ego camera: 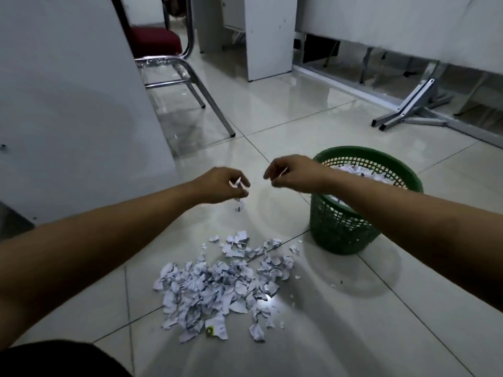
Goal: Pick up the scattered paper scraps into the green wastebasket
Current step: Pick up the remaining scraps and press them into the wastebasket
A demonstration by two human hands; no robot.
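Head | both grips pinch scraps: left hand (221, 185), right hand (292, 172) | pile (217, 287) below

The paper scraps (217, 284) lie heaped on the floor (353, 322), near the viewer. The wastebasket (343, 229) stands just right of and behind the heap, with scraps inside it. A chair (168, 63) stands farther back on the left, and a metal stand (408, 110) at the right rear.

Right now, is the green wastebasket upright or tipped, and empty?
Upright and not empty: the green wastebasket stands on its base on the floor tiles, rim up, with white paper scraps visible inside through the mesh.
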